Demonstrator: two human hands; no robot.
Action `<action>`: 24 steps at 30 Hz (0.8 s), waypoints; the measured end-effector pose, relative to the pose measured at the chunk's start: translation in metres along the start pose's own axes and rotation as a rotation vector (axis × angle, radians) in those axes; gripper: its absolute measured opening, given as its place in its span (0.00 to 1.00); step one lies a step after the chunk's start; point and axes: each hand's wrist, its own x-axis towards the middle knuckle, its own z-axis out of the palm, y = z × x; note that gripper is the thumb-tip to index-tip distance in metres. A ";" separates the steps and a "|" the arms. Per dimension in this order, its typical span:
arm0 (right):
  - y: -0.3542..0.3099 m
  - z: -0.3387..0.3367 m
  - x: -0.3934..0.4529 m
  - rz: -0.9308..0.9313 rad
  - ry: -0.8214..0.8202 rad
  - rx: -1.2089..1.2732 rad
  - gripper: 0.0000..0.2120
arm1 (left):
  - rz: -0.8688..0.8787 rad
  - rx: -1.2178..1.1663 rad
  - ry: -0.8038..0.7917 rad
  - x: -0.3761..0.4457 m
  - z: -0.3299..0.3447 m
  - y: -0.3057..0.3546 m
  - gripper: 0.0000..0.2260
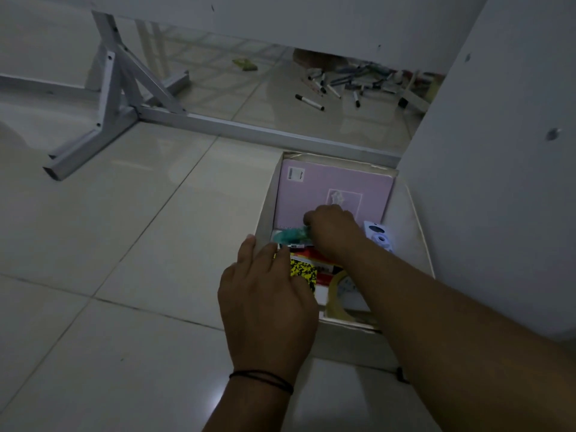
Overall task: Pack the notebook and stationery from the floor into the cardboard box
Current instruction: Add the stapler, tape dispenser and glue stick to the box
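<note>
An open cardboard box (268,194) sits on the tiled floor against a white wall. A pink notebook (330,188) leans inside it at the far end. My right hand (333,229) is inside the box, fingers pinched on a teal tape dispenser (290,236). My left hand (268,294) rests with fingers spread over the box's near left edge and a yellow-and-black patterned packet (304,271). A roll of clear tape (339,294), a red pack (318,258) and a small white-and-purple item (378,235) also lie in the box.
A white metal table frame (124,98) stands on the floor at the left and back. Several markers (339,85) lie scattered far behind it, with a small yellow-green item (246,64). The white wall (498,169) borders the box on the right.
</note>
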 end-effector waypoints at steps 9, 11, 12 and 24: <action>0.002 0.014 0.000 0.029 -0.029 0.141 0.12 | 0.007 -0.028 0.041 -0.002 0.000 -0.001 0.21; 0.003 0.017 0.000 0.036 -0.059 0.166 0.11 | 0.006 -0.029 0.043 -0.002 0.001 -0.001 0.21; 0.003 0.019 0.002 0.040 -0.077 0.182 0.11 | 0.006 -0.027 0.041 -0.002 0.001 -0.001 0.21; 0.003 0.022 0.000 0.067 -0.152 0.179 0.07 | 0.008 -0.023 0.041 -0.002 0.001 -0.001 0.20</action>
